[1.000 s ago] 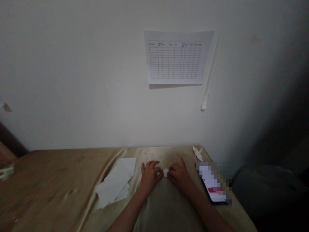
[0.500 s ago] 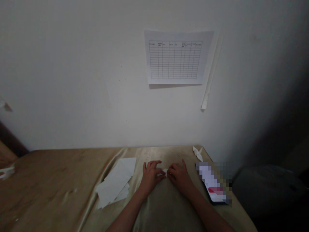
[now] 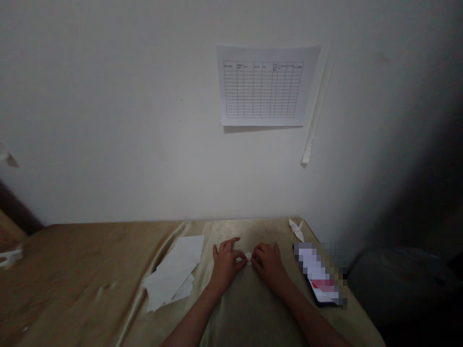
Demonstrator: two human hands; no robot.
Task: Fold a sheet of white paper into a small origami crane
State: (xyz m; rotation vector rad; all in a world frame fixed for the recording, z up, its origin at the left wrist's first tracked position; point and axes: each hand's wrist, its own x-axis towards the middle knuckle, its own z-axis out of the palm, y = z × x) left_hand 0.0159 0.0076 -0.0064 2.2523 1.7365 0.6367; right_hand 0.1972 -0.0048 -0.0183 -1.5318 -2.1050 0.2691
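Observation:
Between my two hands is a small folded piece of white paper, mostly covered by my fingers. My left hand pinches its left side with thumb and forefinger, the other fingers raised. On the opposite side, my right hand grips the paper with its fingertips. Both hands rest low over the cloth-covered table. To the left of my left hand lies a loose pile of white paper sheets.
A phone with a lit, blurred-out screen lies near the table's right edge. Beyond it sits a folded white paper figure at the back corner. A printed table sheet hangs on the wall behind.
My fingers have shifted slightly around the small paper, and the right hand's fingers are curled in more. The pile, phone and paper figure have stayed put.

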